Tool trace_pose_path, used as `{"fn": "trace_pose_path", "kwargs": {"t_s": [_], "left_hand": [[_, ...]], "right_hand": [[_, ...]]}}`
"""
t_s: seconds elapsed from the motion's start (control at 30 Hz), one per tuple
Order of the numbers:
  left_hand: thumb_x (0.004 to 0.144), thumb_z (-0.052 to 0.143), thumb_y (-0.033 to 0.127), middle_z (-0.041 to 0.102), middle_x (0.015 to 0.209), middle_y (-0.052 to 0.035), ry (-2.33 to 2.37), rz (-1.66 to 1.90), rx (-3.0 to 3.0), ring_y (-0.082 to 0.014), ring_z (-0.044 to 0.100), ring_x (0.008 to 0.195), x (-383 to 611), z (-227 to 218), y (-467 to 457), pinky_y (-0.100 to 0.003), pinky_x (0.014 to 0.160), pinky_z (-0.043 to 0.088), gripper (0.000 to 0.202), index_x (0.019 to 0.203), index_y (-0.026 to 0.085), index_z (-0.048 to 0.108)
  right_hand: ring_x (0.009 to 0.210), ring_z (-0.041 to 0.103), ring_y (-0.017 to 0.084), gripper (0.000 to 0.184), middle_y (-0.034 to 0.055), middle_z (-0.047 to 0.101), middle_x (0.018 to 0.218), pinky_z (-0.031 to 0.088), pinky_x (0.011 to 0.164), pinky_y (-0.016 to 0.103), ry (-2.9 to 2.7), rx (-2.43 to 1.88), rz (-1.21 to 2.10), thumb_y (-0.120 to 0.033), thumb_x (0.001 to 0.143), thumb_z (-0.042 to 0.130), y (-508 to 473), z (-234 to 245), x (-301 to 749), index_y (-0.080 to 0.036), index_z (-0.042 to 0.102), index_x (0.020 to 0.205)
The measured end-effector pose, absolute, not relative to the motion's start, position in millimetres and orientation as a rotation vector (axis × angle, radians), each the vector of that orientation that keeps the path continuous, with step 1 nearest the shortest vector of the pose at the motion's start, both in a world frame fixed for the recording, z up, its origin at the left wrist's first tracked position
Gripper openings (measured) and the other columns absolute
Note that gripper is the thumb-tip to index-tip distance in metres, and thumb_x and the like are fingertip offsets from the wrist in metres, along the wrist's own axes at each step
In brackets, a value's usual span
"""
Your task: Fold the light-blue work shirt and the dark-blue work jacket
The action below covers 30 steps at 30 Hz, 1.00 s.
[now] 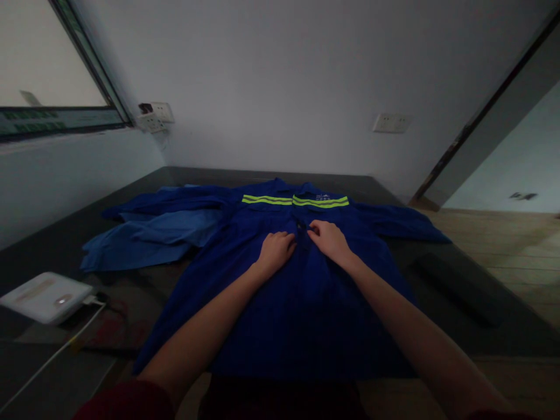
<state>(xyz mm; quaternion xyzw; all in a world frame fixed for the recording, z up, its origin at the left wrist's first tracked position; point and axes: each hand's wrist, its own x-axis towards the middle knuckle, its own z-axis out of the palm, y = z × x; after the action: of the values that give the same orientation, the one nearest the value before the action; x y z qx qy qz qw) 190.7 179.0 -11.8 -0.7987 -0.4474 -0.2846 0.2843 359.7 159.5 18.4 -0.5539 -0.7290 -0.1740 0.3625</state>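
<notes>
A dark blue work jacket (262,315) with yellow-green reflective bands across the chest lies spread out, front up, its collar toward the wall. My left hand (276,249) rests on the left side of its front opening, fingers curled in and closed on the cloth edge. Just across the opening, my right hand (329,238) pinches the other edge, which is lifted a little. A small dark gap shows between the two hands. Beneath the jacket's left-hand sleeve lies a lighter blue garment (153,236), partly covered.
The jacket lies on a dark table (367,185) pushed against the wall. At the left stands a white device (48,296) with a white cable (52,357). A long black object (455,289) lies on the right. Wall sockets (391,123) are behind.
</notes>
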Motion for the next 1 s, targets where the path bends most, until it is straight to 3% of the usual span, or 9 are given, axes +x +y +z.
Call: {"fn": "trace_pose_path", "kwargs": {"t_s": [0.23, 0.4, 0.57, 0.7, 1.0], "left_hand": [[0.093, 0.04, 0.027, 0.066, 0.094, -0.0065, -1.1, -0.753, -2.172, -0.0201, 0.06, 0.09, 195, -14, 167, -0.032, 0.079, 0.04, 0.018, 0.097, 0.019, 0.055], [0.092, 0.042, 0.025, 0.065, 0.092, -0.0063, -1.07, -0.723, -2.179, -0.0201, 0.06, 0.088, 194, -18, 171, -0.032, 0.077, 0.04, 0.015, 0.094, 0.018, 0.056], [0.092, 0.044, 0.027, 0.065, 0.09, -0.0053, -0.986, -0.749, -2.153, -0.0193, 0.06, 0.086, 190, -14, 172, -0.032, 0.078, 0.038, 0.017, 0.093, 0.019, 0.058], [0.093, 0.044, 0.029, 0.065, 0.09, -0.0041, -0.946, -0.787, -2.113, -0.0187, 0.059, 0.088, 188, -11, 171, -0.033, 0.083, 0.037, 0.017, 0.094, 0.02, 0.059], [0.092, 0.045, 0.026, 0.066, 0.092, -0.0035, -0.942, -0.846, -2.18, -0.0179, 0.06, 0.087, 190, -14, 173, -0.031, 0.08, 0.04, 0.013, 0.092, 0.019, 0.056]], "right_hand": [[0.081, 0.064, 0.019, 0.026, 0.0052, 0.071, 0.09, 0.046, 0.073, 0.028, -1.839, -1.091, -0.185, -0.014, 0.076, 0.058, 170, -17, 361, -0.019, 0.067, 0.1], [0.079, 0.064, 0.019, 0.019, 0.0062, 0.071, 0.088, 0.047, 0.074, 0.03, -1.74, -0.877, -0.043, -0.021, 0.077, 0.059, 183, -39, 360, -0.016, 0.068, 0.093], [0.079, 0.065, 0.022, 0.024, 0.0078, 0.073, 0.088, 0.049, 0.074, 0.033, -1.677, -0.849, -0.058, -0.031, 0.075, 0.067, 190, -40, 363, -0.017, 0.07, 0.094], [0.085, 0.067, 0.024, 0.018, 0.0078, 0.073, 0.094, 0.05, 0.079, 0.034, -1.689, -0.811, -0.071, -0.028, 0.078, 0.064, 190, -37, 365, -0.019, 0.072, 0.091], [0.086, 0.067, 0.022, 0.014, 0.0066, 0.073, 0.091, 0.05, 0.079, 0.033, -1.697, -0.748, -0.166, -0.021, 0.081, 0.058, 186, -36, 364, -0.019, 0.07, 0.087]]}}
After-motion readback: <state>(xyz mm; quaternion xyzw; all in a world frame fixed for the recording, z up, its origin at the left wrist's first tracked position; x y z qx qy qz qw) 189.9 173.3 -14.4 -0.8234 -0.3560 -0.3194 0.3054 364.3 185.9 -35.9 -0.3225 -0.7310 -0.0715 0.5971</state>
